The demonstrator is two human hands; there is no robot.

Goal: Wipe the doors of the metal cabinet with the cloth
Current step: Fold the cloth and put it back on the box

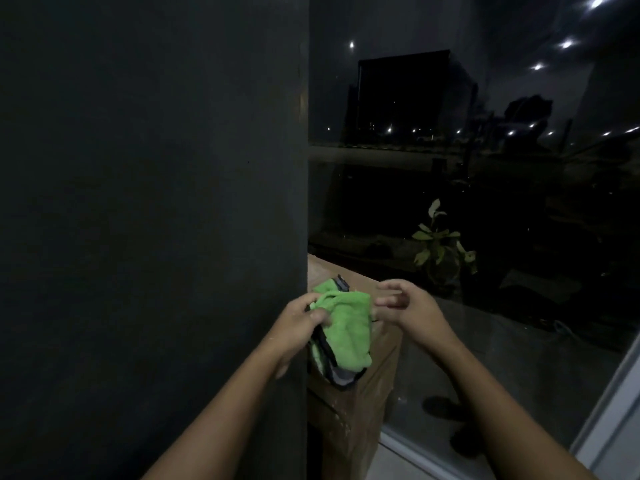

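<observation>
At the bottom of the view, two bare forearms reach forward. The left hand grips the green cloth, thumb and curled fingers pinching its upper left part so that the rest hangs bunched below, with a darker grey layer showing at the lower edge. The right hand hovers just beside the cloth's right edge, fingers loosely extended and holding nothing. In this dim light I cannot tell whether its fingertips touch the fabric. I judge that the cloth is held this way so it can be gathered or refolded into a pad that fits the palm before wiping.

Under the hands sits a brown box, set against the side of the metal cabinet. The cabinet is a broad, dark matt face that fills the left half of the view, and its right edge runs vertically just behind the left hand. The cloth is in the air beside that edge and is not pressed to the surface, so wiping here is not yet under way.

Further off, a window reflects rows of ceiling lights, and a small leafy plant shows beyond the box. A pale window frame crosses the lower right corner. No brand, label or writing can be read anywhere.
</observation>
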